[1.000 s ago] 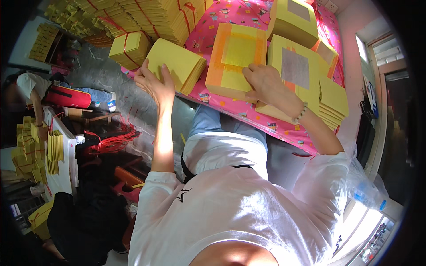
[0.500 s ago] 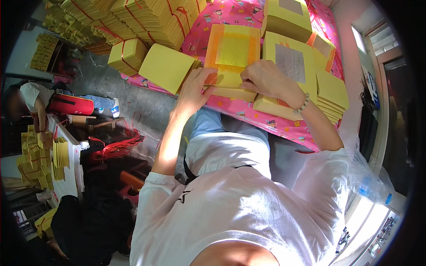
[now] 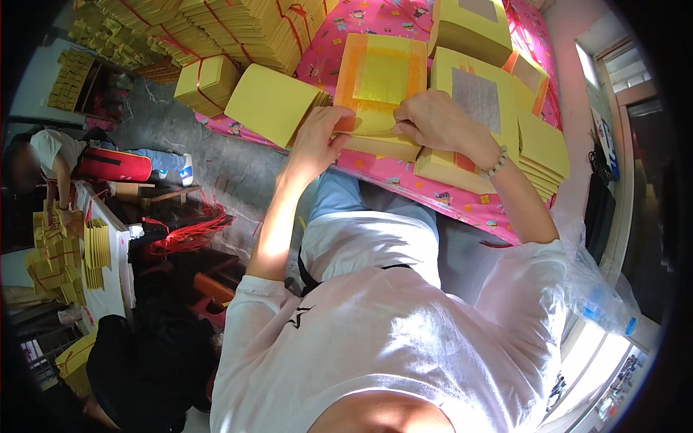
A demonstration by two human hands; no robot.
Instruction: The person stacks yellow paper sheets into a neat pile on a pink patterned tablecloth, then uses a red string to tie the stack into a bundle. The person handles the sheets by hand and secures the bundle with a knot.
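Note:
A thick stack of yellow joss paper point(image 3: 382, 72) lies in front of me, its top sheet marked with an orange border and a shiny gold patch. My left hand point(image 3: 316, 137) grips the near left corner, fingers on top and thumb low at the front side. At the near right edge, my right hand point(image 3: 440, 123) is closed in a pinch on the top sheet; its fingertips are partly hidden. To the right sits a stack with a silver patch point(image 3: 475, 97), under my right wrist. A plain yellow stack point(image 3: 273, 105) leans beside my left hand.
A pink patterned cloth point(image 3: 393, 170) covers the table. Tall bundles tied with red string point(image 3: 253, 32) stand at the back left. Red strings point(image 3: 191, 234) hang at the left. One person point(image 3: 61, 155) works at a white table; another in black point(image 3: 151, 368) is nearby. A plastic bag point(image 3: 595, 296) hangs right.
My hands keep nearly the same hold on the stack, with the right fingers shifting slightly. The view has moved a little. At the left, the other person's arm has shifted.

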